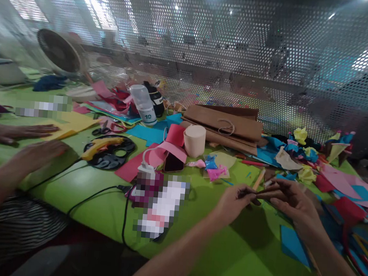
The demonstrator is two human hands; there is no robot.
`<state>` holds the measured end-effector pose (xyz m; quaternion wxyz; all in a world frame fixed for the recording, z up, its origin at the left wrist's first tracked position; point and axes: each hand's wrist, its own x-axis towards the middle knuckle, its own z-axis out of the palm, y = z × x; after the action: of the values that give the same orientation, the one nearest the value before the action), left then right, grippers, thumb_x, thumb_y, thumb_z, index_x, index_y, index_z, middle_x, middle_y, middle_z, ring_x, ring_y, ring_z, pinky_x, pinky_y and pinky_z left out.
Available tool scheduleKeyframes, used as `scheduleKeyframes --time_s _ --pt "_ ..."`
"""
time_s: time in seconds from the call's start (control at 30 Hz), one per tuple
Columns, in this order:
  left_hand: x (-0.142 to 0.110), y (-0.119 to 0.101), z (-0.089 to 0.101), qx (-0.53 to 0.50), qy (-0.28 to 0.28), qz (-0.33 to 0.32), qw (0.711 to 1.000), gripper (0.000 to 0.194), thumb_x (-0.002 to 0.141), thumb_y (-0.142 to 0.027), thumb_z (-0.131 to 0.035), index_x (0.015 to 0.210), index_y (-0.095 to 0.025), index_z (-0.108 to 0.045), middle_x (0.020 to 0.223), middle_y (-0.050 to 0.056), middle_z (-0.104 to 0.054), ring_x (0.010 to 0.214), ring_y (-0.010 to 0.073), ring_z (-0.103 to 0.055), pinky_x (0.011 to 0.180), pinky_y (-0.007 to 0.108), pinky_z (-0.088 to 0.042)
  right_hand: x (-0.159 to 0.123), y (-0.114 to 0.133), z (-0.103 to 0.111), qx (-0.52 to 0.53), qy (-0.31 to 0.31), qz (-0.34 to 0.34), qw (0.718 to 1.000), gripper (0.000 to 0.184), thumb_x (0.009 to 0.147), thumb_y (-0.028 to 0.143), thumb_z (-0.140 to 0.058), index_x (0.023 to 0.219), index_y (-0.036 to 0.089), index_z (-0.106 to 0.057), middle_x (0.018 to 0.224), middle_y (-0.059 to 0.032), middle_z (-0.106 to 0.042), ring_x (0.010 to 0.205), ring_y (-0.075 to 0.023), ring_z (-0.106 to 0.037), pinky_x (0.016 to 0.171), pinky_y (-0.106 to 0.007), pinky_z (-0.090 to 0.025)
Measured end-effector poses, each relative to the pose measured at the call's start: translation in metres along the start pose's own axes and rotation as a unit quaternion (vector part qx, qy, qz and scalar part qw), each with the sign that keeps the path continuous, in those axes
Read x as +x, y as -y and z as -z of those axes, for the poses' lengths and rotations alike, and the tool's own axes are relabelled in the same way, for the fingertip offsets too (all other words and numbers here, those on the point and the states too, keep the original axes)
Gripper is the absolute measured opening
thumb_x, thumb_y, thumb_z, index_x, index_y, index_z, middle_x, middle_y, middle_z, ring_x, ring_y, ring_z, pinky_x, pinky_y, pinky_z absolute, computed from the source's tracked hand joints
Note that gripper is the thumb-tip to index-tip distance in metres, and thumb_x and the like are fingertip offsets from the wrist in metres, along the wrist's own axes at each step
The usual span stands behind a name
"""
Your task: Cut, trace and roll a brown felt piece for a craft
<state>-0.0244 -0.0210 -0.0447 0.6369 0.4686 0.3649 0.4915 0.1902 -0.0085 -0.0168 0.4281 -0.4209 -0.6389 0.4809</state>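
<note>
My left hand (235,200) and my right hand (289,201) meet over the green table (194,242), right of centre. Both pinch a thin dark brown strip or stick (261,193) held between them, fingers closed on its ends. A light wooden stick (259,179) lies just behind it. Small pink and blue paper bits (215,168) lie on the table further back.
Another person's hands (38,146) rest flat at the left. A yellow glue gun on a black palette (108,148), scissors (102,129), a beige roll (194,139), brown paper bags (227,124), a plastic jar (143,103), cables and scattered coloured paper surround me. A perforated metal screen stands behind.
</note>
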Motion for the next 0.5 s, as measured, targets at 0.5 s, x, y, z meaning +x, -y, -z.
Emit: scheduleKeyframes --time_s 0.5 --pt "-0.0026 -0.0002 0.004 0.058 0.034 0.032 0.997 0.028 0.089 -0.043 -0.068 0.087 -0.016 -0.06 0.074 0.003 -0.071 0.066 0.0125 -0.062 0.067 0.025 -0.047 -0.0028 -0.0055 0.0028 -0.032 -0.028 0.004 0.999 0.029 0.082 0.044 -0.084 0.103 0.027 -0.074 0.101 -0.0058 -0.075 0.094 -0.0255 -0.075 0.085 -0.04 -0.064"
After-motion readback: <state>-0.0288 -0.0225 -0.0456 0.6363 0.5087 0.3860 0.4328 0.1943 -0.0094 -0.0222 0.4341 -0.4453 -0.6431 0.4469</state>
